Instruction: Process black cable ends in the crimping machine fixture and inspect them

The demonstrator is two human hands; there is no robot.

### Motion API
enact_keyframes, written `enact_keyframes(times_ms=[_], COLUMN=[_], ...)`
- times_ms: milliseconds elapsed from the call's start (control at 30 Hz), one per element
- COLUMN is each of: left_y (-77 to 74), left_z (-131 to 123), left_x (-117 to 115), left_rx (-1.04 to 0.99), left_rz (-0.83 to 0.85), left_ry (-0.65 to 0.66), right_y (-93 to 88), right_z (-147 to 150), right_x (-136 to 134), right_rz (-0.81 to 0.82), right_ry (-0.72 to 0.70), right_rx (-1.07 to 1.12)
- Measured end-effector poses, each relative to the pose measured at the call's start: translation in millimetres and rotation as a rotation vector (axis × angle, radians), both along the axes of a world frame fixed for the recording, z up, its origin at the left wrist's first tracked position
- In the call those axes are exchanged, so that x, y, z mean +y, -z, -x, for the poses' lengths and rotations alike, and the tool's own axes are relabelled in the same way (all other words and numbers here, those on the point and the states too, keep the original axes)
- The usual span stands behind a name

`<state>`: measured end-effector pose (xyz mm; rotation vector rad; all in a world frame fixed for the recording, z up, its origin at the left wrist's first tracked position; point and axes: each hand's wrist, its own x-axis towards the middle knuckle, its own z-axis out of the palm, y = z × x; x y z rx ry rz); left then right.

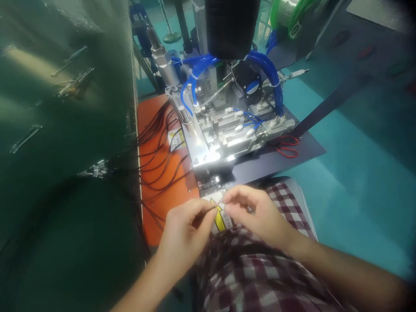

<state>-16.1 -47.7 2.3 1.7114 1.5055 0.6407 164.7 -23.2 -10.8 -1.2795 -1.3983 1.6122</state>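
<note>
My left hand and my right hand meet just in front of a small metal machine with blue air hoses. Both hands are pinched together on a thin dark wire that runs between the fingertips. The wire end sits over a yellow warning label on the machine's front. Several more dark wires lie in loops on the orange mat to the left of the hands.
A green panel with reflections stands on the left. Red-handled scissors lie on the dark table top to the right of the machine. My checked clothing fills the bottom. A teal floor lies to the right.
</note>
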Motion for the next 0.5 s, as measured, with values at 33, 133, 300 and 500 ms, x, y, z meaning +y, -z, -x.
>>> enact_keyframes(times_ms=[33, 133, 300, 500], left_y=[0.8, 3.2, 4.0, 1.8], left_z=[-0.3, -1.2, -2.5, -4.4], left_x=[0.6, 2.4, 5.1, 7.6], left_rx=[-0.004, -0.058, -0.241, -0.321], left_rz=[-0.001, 0.012, 0.126, 0.187], left_ry=[-0.001, -0.025, -0.108, -0.158], right_y=[0.0, 0.3, 0.7, 1.4], right_z=[2.0, 6.4, 9.3, 11.2], right_x=[1.3, 4.5, 7.0, 6.8], right_rz=[0.002, 0.034, 0.09, -0.024], right_ry=[0.011, 0.021, 0.005, 0.024], right_rx=[0.009, 0.047, 0.064, 0.0])
